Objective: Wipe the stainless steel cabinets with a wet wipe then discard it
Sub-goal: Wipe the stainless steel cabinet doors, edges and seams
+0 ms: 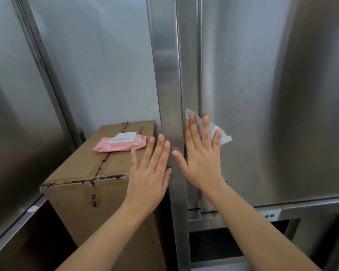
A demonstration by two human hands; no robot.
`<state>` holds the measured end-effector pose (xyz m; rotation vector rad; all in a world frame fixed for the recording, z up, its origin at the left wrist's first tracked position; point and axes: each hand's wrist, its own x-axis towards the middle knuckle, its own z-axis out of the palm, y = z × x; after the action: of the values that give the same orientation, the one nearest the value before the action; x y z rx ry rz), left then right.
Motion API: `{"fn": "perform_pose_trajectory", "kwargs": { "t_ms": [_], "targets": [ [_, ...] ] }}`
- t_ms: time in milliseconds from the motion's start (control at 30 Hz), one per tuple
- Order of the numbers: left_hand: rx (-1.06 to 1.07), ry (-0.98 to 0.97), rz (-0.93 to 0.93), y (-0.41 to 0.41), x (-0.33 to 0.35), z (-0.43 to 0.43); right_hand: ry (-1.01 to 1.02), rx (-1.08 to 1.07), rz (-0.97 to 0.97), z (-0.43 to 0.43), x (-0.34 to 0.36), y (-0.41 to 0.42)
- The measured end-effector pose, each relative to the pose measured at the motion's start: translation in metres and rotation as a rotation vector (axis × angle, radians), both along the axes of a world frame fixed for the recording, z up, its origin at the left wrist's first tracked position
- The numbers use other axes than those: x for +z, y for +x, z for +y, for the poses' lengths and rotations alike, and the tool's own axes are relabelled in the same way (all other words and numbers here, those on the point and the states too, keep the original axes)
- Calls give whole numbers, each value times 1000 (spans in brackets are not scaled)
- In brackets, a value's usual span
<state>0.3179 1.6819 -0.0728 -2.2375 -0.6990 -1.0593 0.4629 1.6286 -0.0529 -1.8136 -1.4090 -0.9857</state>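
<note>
Right hand presses the wet wipe flat, fingers straight, on the cabinet door; left hand, fingers released, seemingly braces the post. Use even, overlapping strokes.

Both bare forearms reach up and forward. The right hand lies flat just right of the cabinet post, fingers straight and spread, pressing the wipe. The left hand, also flat with straight fingers, is just left of it; contact unclear.
</note>
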Motion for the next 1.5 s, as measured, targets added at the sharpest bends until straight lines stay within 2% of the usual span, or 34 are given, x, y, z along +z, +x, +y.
{"fn": "perform_pose_trajectory", "kwargs": {
  "t_ms": [133, 267, 433, 633, 800, 1167, 1500],
  "targets": [
    [1, 0, -5, 2, -15, -2, 30, -1, -23, 4, -4, 3],
    [15, -15, -2, 2, -24, -3, -49, -26, 9, 3, -54, 0],
    [37, -3, 39, -2, -34, -3, -153, -48, -40, -10, -116, 3],
    [20, -52, 36, 0, -37, -4, -32, -5, -12, 3, -93, 6],
    [4, -103, 29, 0, -39, -5, -39, -31, 4, 4, -104, 3],
    [-11, -85, 20, 1, -46, -6, -235, -17, 144, -17, -185, -12],
    [-15, -94, 14, -1, -43, -10, -396, -50, 268, -36, -202, -27]
  ]
}}
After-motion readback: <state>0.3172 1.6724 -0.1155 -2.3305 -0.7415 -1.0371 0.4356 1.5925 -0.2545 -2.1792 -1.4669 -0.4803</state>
